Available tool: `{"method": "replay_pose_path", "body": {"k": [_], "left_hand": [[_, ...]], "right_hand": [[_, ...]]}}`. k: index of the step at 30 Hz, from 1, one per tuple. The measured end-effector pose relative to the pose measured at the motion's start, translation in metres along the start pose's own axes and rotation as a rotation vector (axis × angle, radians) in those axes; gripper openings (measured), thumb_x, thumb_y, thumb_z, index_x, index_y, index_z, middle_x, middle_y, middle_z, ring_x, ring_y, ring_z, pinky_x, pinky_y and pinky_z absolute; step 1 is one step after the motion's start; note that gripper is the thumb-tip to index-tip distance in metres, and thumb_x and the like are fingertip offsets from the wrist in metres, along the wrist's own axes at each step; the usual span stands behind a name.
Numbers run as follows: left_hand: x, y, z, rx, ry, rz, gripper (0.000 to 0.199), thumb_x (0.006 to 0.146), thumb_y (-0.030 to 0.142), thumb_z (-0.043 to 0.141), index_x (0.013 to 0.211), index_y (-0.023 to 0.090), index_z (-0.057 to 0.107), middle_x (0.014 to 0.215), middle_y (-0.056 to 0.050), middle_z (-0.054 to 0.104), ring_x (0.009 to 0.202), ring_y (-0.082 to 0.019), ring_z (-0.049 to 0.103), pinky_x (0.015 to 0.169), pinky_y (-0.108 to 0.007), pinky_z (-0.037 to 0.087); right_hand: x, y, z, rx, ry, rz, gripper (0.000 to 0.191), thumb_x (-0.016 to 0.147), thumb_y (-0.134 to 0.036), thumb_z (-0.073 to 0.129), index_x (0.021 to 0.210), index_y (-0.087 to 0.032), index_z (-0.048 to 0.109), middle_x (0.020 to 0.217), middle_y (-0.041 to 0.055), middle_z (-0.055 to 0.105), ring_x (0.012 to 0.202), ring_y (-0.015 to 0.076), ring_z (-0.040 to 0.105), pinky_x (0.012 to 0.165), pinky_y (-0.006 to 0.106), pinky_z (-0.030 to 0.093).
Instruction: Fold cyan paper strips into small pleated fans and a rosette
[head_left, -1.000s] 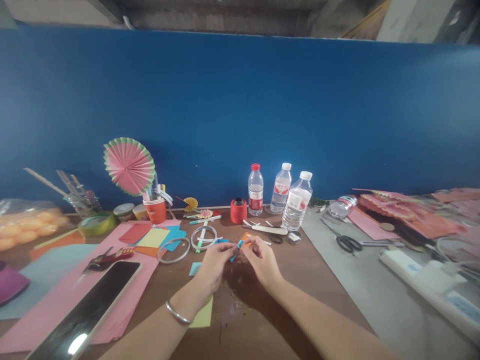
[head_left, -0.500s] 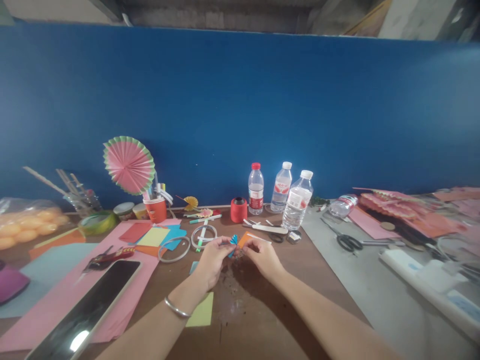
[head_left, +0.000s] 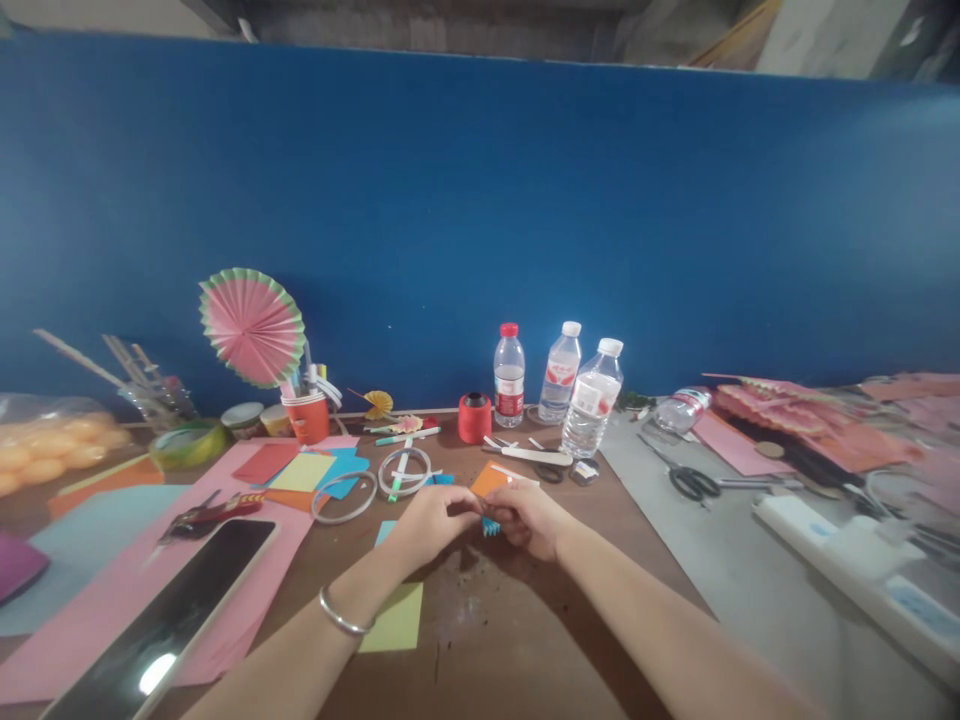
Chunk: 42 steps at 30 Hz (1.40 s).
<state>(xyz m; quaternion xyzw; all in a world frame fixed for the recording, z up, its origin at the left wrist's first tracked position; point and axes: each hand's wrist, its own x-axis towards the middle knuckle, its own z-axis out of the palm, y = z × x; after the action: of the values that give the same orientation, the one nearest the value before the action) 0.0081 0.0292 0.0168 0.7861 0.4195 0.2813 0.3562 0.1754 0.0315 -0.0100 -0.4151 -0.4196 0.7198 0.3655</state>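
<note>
My left hand (head_left: 439,522), with a silver bangle at the wrist, is closed in a pinch at the middle of the table. Its fingertips meet those of my right hand (head_left: 531,518), and what they grip is hidden. A small pleated piece of blue paper (head_left: 491,527) shows under the right fingers, which are closed on it. Just behind the hands lies an orange paper square (head_left: 489,478). A yellow paper square (head_left: 393,618) lies below the left wrist, and part of a light blue sheet (head_left: 385,532) shows beside that hand.
Behind the hands stand a red thread spool (head_left: 475,420) and several water bottles (head_left: 509,385). Leftward are tape rings (head_left: 344,498), a phone (head_left: 169,610) on pink paper, and a red cup (head_left: 307,418) holding a paper fan (head_left: 253,327). Scissors (head_left: 694,484) and a power strip (head_left: 847,570) lie rightward.
The pleated blue paper has gone from upright at the left fingertips to pointing down under the right fingers. My hands have come together. The view has shifted slightly.
</note>
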Motion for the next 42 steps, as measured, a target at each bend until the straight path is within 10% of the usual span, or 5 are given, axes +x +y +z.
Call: {"method": "replay_pose_path", "body": {"k": [9,18,26,33,42], "left_hand": [[-0.004,-0.008,0.009,0.354,0.09,0.038,0.016,0.068,0.01,0.045,0.077,0.021,0.049,0.071,-0.001,0.06,0.066,-0.017,0.055,0.058,-0.025,0.035],[0.002,-0.013,0.004,0.047,0.351,-0.093,0.008,0.066,0.018,0.052,0.068,0.02,0.044,0.06,0.005,0.054,0.058,-0.013,0.052,0.054,-0.022,0.036],[0.01,-0.017,0.0,-0.695,0.294,-0.292,0.025,0.059,0.019,0.065,0.063,0.019,0.04,0.057,0.002,0.061,0.06,-0.015,0.06,0.058,-0.025,0.044],[0.01,-0.019,0.0,-0.906,0.276,-0.335,0.027,0.058,0.015,0.067,0.064,0.018,0.041,0.06,0.001,0.061,0.06,-0.011,0.059,0.055,-0.018,0.042],[0.008,-0.015,-0.005,-0.833,0.089,-0.245,0.028,0.061,0.019,0.067,0.071,0.018,0.042,0.063,0.003,0.057,0.06,-0.01,0.056,0.056,-0.02,0.041]], "right_hand": [[-0.001,0.004,0.01,-0.825,0.32,-0.489,0.016,0.068,-0.025,0.055,0.056,-0.018,0.062,0.046,-0.0025,0.051,0.043,0.0089,0.041,0.043,0.021,0.024],[-0.022,0.018,0.031,-1.583,0.484,-0.895,0.022,0.083,-0.021,0.041,0.073,-0.019,0.06,0.062,0.0031,0.063,0.053,0.0123,0.054,0.05,0.024,0.026],[-0.015,0.02,0.018,-1.52,0.548,-0.956,0.019,0.081,-0.019,0.044,0.066,-0.018,0.057,0.055,-0.0012,0.059,0.049,0.0094,0.051,0.051,0.024,0.024],[-0.01,0.022,0.015,-1.341,0.479,-0.818,0.021,0.078,-0.019,0.046,0.06,-0.017,0.058,0.055,0.0001,0.058,0.051,0.0089,0.048,0.052,0.023,0.025],[0.005,0.002,-0.003,-0.384,0.129,-0.142,0.016,0.069,-0.026,0.047,0.057,-0.016,0.051,0.04,-0.0092,0.026,0.035,0.0046,0.019,0.036,0.018,0.016]]}}
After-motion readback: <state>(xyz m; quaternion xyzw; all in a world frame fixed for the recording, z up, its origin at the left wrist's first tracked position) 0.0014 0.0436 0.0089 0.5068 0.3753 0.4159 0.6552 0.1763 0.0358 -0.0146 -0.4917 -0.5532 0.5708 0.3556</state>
